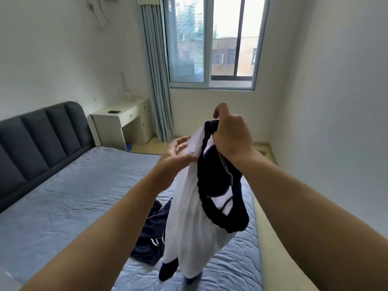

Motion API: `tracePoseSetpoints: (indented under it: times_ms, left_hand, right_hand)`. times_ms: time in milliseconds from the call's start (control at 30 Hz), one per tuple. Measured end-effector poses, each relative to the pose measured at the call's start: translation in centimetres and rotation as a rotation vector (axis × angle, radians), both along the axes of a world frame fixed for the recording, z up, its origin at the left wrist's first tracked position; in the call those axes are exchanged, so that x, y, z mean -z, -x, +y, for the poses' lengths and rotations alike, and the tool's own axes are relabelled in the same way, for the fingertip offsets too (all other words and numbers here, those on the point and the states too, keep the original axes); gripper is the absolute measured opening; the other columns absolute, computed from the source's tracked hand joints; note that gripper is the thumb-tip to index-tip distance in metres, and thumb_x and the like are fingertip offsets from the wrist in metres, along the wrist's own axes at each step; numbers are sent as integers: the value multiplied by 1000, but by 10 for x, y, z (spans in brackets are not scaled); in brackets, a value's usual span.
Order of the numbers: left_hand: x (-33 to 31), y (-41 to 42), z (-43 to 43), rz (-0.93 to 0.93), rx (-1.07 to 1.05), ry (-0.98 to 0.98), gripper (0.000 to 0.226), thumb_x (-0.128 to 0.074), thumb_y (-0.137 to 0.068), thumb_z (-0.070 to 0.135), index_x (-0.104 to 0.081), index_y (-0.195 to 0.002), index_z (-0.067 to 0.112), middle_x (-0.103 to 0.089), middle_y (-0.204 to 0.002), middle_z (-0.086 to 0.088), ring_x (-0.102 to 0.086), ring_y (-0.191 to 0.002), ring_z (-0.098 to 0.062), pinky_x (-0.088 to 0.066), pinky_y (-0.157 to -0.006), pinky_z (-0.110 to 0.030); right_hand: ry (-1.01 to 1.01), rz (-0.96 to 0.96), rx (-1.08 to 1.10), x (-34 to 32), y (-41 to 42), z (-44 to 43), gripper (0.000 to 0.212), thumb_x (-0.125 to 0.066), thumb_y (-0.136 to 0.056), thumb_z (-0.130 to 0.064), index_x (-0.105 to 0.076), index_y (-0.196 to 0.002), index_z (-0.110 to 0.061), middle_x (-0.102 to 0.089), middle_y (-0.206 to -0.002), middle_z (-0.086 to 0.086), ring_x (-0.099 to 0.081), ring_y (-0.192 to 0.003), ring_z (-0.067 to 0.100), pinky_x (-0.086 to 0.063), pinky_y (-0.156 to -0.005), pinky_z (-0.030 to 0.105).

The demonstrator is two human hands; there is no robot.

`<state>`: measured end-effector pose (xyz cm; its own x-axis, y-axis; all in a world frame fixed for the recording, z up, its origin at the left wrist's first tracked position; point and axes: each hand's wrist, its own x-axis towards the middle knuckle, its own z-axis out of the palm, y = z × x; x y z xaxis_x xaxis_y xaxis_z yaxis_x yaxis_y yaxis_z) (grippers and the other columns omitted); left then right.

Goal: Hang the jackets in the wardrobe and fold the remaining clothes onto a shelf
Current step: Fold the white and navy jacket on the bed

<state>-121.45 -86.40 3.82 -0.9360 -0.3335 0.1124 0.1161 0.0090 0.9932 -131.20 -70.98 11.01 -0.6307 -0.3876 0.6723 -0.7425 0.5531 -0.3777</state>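
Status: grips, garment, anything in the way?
Right grip holds white, navy-trimmed garment by its top, above blue quilted bed. Left grip open, touching its fabric. Crumpled navy garment lies on bed below.

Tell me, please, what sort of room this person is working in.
Most likely a bedroom: a bed with a blue quilted cover and a dark padded headboard, a small white desk beside it, and a curtained window.

White garment [195, 223] with navy trim; dark navy clothing [150, 242]; blue quilted bedspread [73, 198].
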Motion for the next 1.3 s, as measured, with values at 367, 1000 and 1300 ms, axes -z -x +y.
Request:
tracePoseSetpoints:
  times_ms: [367, 1000, 1300]
  left_hand:
    - [72, 28, 48, -213, -140, 654, 18, -70, -83, 24, -58, -97, 26, -63, -86, 11, -64, -88, -18, -46, -64, -22]
    - [56, 77, -64, -569, -459, 39, 18, -46, -95, -6, -63, -101, -3, -63, -105, -24, -70, -79, -40, -61, -49, -39]
    - [-51, 116, 35, -162, 421, 354, 89, -84, -77, 1, -42, -152, 23, -49, -144, 2, -57, -115, -14, -52, -77, -13]
  right_hand:
    - [-276, 3, 147, 2, 12, 8, 33, -36, -84, 12, -34, -99, -17, -42, -71, 4, -52, -72, 34, -40, -63, 38]
    - [73, -351, 481, 30, 88, 88, 23, -43, -87, 2, -62, -98, -3, -64, -101, 18, -60, -91, 38, -50, -79, 37]
    - [485, -551, 139, 12, 85, 66, 37, -44, -78, 0, -50, -109, -18, -63, -97, 3, -63, -95, 23, -54, -77, 33]
